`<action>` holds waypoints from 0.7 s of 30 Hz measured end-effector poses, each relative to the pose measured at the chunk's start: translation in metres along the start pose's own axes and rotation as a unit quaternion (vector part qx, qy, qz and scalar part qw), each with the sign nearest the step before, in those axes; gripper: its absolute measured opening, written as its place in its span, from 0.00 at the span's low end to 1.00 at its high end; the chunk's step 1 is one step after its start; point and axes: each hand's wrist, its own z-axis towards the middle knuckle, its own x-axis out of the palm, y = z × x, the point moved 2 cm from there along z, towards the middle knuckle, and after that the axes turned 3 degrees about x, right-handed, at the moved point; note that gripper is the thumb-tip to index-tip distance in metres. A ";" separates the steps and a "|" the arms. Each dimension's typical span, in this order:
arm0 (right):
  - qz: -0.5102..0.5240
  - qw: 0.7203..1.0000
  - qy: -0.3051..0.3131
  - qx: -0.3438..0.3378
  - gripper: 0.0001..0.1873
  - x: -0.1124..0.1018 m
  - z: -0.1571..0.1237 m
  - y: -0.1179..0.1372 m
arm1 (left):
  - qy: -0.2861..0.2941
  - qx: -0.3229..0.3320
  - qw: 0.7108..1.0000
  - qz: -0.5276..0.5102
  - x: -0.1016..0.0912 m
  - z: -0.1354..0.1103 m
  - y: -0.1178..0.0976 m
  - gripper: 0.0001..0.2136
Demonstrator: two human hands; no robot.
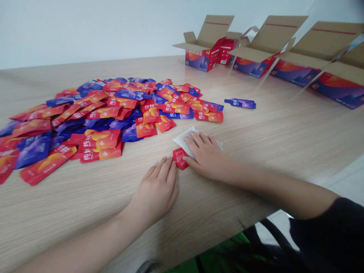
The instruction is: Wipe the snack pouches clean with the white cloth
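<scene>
My right hand lies flat, fingers stretched, on a white sheet or packet and over a small red packet on the wooden table. My left hand rests palm down just left of it, with its fingertips touching the red packet's edge. Both hands are open and grip nothing. A large heap of red and purple sachets spreads across the table to the left of my hands.
One purple sachet lies alone to the right of the heap. Three opened cardboard boxes with red and purple print stand along the far right. The table's near edge runs diagonally at the lower right.
</scene>
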 end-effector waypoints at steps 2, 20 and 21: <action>0.002 1.000 -0.003 -0.023 0.33 0.001 -0.003 0.008 | -0.002 -0.001 1.000 -0.001 0.000 0.000 0.000 0.20; 0.001 0.999 -0.006 -0.034 0.33 0.002 -0.002 0.012 | -0.004 -0.006 1.000 -0.002 0.000 0.001 0.000 0.19; 0.010 0.998 -0.010 -0.055 0.32 0.003 -0.004 0.017 | -0.005 -0.007 1.000 -0.005 0.000 0.001 0.000 0.19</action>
